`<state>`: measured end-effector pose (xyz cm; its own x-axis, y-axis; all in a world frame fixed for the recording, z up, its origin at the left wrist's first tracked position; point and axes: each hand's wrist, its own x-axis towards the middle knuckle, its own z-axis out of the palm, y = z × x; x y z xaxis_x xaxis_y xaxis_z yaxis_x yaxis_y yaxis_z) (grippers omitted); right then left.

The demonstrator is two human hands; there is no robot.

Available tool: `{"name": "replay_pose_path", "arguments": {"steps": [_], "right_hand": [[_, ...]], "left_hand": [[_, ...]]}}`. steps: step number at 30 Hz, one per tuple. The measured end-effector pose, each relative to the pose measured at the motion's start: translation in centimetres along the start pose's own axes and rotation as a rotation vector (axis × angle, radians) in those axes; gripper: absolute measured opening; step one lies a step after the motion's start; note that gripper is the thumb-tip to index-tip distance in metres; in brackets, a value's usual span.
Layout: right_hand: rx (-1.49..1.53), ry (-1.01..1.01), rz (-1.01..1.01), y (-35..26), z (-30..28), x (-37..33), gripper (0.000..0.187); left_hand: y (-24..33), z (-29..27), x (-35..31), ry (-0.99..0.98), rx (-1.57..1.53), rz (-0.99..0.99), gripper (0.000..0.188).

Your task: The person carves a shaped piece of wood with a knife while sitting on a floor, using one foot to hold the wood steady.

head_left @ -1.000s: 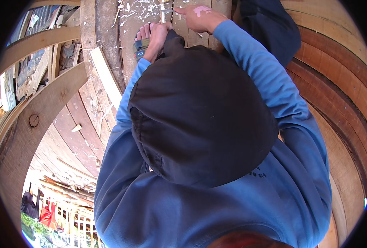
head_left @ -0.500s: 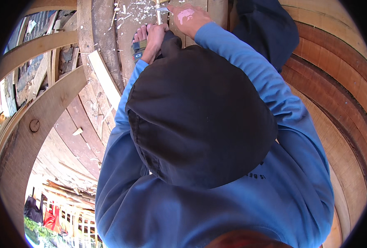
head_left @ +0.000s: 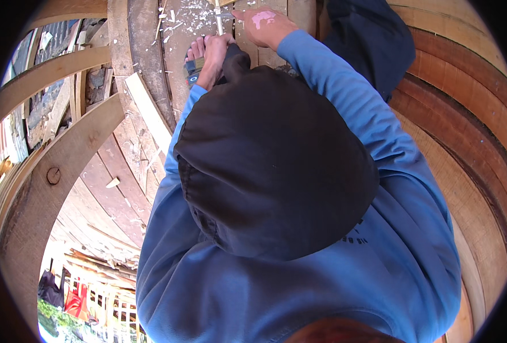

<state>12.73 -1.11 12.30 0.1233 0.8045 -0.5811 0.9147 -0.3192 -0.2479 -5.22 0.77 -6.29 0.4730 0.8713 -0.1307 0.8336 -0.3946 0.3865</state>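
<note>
My left hand (head_left: 214, 51) is closed at the near end of a thin, pale wooden stick (head_left: 219, 22), close to my sandalled foot (head_left: 194, 63). The stick runs away from me past the upper picture edge. My right hand (head_left: 268, 28) is closed on a knife, its forefinger stretched toward the stick. The knife's blade (head_left: 229, 16) lies across or just beside the stick; contact is too small to tell. My raised knee (head_left: 276, 166) in dark cloth fills the middle. Pale shavings (head_left: 190, 17) are scattered left of the stick.
I am on wooden planks (head_left: 116, 160) between curved timber ribs (head_left: 65, 154) and curved side boards (head_left: 465, 108). A loose pale board (head_left: 148, 111) lies to my left, with a small wood chip (head_left: 113, 183) nearer. My other dark-clothed leg (head_left: 370, 51) is at upper right.
The view has shifted a little, moving the surroundings slightly right and down. My right hand and the knife blade have moved slightly; my left hand stays at the stick's near end.
</note>
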Motion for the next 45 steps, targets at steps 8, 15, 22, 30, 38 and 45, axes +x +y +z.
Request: {"name": "replay_pose_path", "arguments": {"steps": [8, 15, 22, 30, 38, 45], "right_hand": [[0.107, 0.188, -0.012, 1.2, 2.4, 1.6, 0.038], [0.032, 0.338, 0.069, -0.2, 2.5, -0.7, 0.038], [-0.026, 0.234, -0.204, 3.1, 3.8, 3.4, 0.034], [-0.035, 0.224, -0.012, 1.7, 4.4, 2.5, 0.032], [0.064, 0.142, 0.207, -2.5, 0.4, -1.3, 0.04], [0.213, 0.288, -0.026, 1.1, 5.6, 1.8, 0.039]], "left_hand": [[0.5, -1.3, 0.1, -0.074, 0.004, -0.054, 0.018], [6.6, -10.7, -0.4, -0.258, -0.133, -0.089, 0.018], [1.0, -1.8, -0.2, -0.028, 0.006, -0.014, 0.018], [2.8, -4.6, 0.1, -0.143, -0.084, -0.002, 0.018], [5.5, -9.1, 0.4, -0.217, -0.18, -0.053, 0.018], [2.6, -4.4, 0.0, -0.097, -0.023, -0.073, 0.019]]}}
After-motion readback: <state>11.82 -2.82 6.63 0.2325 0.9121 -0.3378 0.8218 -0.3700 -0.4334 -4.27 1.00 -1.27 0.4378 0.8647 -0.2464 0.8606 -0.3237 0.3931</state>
